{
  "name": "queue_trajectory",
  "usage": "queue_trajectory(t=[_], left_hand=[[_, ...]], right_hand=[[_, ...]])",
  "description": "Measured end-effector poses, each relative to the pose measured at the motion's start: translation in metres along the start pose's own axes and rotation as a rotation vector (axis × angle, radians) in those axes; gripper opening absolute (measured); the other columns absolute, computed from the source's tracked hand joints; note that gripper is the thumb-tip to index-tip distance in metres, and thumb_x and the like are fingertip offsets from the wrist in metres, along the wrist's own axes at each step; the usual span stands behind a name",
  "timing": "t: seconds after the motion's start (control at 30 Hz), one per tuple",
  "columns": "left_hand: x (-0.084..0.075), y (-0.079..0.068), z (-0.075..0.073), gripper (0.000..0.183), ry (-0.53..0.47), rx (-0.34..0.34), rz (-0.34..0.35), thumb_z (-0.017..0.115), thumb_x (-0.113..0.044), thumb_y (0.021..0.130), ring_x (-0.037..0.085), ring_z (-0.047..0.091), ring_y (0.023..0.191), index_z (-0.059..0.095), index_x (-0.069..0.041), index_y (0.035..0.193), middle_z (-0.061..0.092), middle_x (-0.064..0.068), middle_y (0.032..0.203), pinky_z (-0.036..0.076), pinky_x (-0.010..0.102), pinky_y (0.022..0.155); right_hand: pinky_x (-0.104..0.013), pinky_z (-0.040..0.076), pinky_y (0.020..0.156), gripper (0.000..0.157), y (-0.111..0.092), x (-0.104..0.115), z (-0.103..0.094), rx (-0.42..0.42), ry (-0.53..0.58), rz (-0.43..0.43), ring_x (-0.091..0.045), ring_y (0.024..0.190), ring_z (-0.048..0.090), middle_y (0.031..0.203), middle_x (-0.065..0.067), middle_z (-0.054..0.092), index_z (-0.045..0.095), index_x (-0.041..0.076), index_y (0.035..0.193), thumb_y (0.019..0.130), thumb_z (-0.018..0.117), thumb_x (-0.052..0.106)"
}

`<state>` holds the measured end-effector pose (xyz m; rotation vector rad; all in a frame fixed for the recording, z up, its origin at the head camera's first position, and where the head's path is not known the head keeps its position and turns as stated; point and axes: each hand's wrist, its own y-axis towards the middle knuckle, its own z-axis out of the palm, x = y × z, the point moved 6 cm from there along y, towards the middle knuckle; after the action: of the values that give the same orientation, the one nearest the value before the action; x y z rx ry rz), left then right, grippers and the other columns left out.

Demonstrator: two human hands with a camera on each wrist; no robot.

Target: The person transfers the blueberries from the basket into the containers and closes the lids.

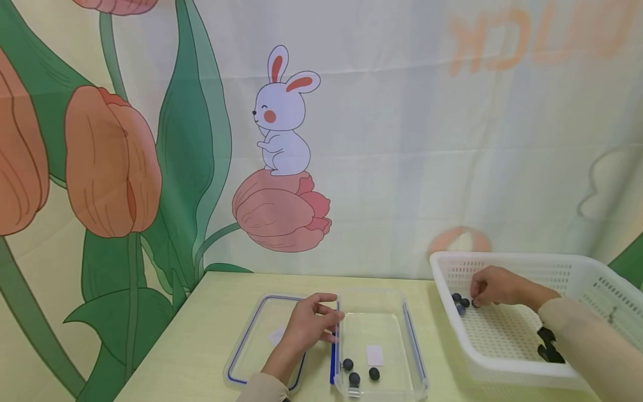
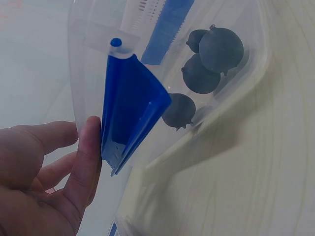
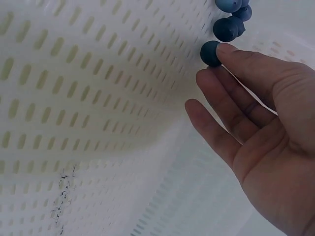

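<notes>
A clear plastic box (image 1: 397,335) with blue clip flaps stands at the table's middle. Several dark blue, blueberry-like balls (image 2: 221,50) with small nubs and a pale square card (image 1: 374,355) lie inside it. Fairly straight fingers of my left hand (image 1: 307,324) touch the box's left rim, beside its blue flap (image 2: 130,103). Inside the white basket (image 1: 522,371) at right, my right hand (image 1: 499,286) pinches a dark blue ball (image 3: 210,53) between thumb and fingers. More such balls (image 3: 225,29) lie just beyond it in the basket's left corner.
A clear lid (image 1: 243,335) with a blue seal lies left of the box, partly behind my left forearm. Black pieces (image 1: 550,346) lie in the basket near my right sleeve. A curtain printed with tulips and a rabbit (image 1: 286,123) hangs behind the table.
</notes>
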<state>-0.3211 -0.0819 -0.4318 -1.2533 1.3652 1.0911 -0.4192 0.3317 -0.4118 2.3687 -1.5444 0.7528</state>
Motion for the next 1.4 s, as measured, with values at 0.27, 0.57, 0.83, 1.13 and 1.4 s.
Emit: queue_trajectory(t=[0.27, 0.57, 0.83, 1.13, 1.4], left_hand=[[-0.002, 0.001, 0.001, 0.049, 0.001, 0.006, 0.011, 0.079, -0.004, 0.096, 0.018, 0.067, 0.074, 0.062, 0.004, 0.140, 0.066, 0.012, 0.096, 0.067, 0.033, 0.060], [0.001, 0.002, 0.000, 0.048, 0.000, 0.005, 0.010, 0.080, -0.004, 0.095, 0.018, 0.067, 0.073, 0.063, 0.003, 0.139, 0.066, 0.012, 0.096, 0.067, 0.034, 0.060], [0.001, 0.002, -0.001, 0.048, 0.001, -0.003, -0.003, 0.081, -0.005, 0.095, 0.019, 0.068, 0.075, 0.064, 0.001, 0.139, 0.066, 0.012, 0.097, 0.067, 0.034, 0.060], [0.001, 0.001, -0.001, 0.047, -0.006, 0.003, 0.003, 0.080, -0.004, 0.095, 0.019, 0.068, 0.075, 0.063, 0.002, 0.139, 0.065, 0.012, 0.098, 0.067, 0.034, 0.060], [0.001, 0.001, 0.000, 0.047, 0.000, 0.000, -0.006, 0.080, -0.004, 0.095, 0.019, 0.068, 0.075, 0.063, 0.002, 0.139, 0.065, 0.013, 0.098, 0.067, 0.034, 0.061]], right_hand=[[-0.031, 0.052, 0.059, 0.008, -0.010, 0.017, -0.012, 0.029, 0.056, -0.042, -0.021, 0.072, 0.057, 0.086, -0.004, 0.072, 0.076, -0.003, 0.099, 0.093, 0.076, 0.003], [-0.036, 0.062, 0.077, 0.022, -0.022, 0.044, -0.039, -0.092, 0.068, -0.068, -0.020, 0.092, 0.069, 0.104, -0.005, 0.074, 0.074, -0.002, 0.114, 0.102, 0.073, 0.016], [-0.027, 0.061, 0.080, 0.021, -0.035, 0.082, -0.056, -0.212, 0.040, -0.142, -0.018, 0.097, 0.071, 0.109, -0.003, 0.075, 0.074, 0.002, 0.117, 0.101, 0.076, 0.015], [-0.027, 0.060, 0.081, 0.020, -0.058, 0.121, -0.062, -0.269, 0.037, -0.192, -0.013, 0.097, 0.072, 0.106, 0.002, 0.075, 0.074, 0.008, 0.121, 0.102, 0.074, 0.017], [-0.025, 0.062, 0.082, 0.021, -0.078, 0.153, -0.055, -0.308, 0.120, -0.245, -0.010, 0.098, 0.073, 0.113, -0.003, 0.075, 0.073, 0.008, 0.123, 0.102, 0.073, 0.011]])
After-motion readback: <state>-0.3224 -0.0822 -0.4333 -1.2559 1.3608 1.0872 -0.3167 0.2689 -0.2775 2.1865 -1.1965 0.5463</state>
